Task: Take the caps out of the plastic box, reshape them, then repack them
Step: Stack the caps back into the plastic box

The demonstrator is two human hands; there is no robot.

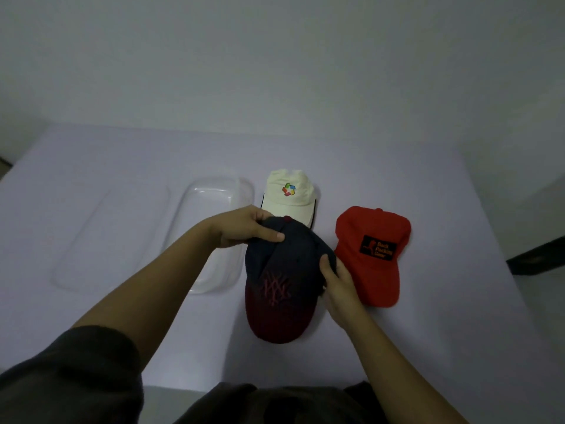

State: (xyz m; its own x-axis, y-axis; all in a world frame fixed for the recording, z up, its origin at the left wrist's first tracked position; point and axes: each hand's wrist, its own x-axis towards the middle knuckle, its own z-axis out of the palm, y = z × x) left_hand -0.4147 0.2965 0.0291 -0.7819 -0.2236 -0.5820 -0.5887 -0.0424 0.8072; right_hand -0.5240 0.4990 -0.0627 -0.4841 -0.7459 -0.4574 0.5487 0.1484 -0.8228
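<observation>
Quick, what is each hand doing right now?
Left hand: closed on the crown of the dark cap, near its top button.
Right hand: closed on the dark cap's right side.

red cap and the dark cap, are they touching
Cannot tell. In the head view the right hand covers the spot where the red cap meets the dark cap.

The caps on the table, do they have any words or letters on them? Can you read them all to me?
"Back Packing" on the black patch of the red cloth cap; a smaller third line under it is too blurred to read.
Interlocked red stitched letters, perhaps "NY", on the dark navy cap with the maroon brim; not clear enough to be sure.
The cream cloth cap has only a multicoloured logo, no words.
</observation>
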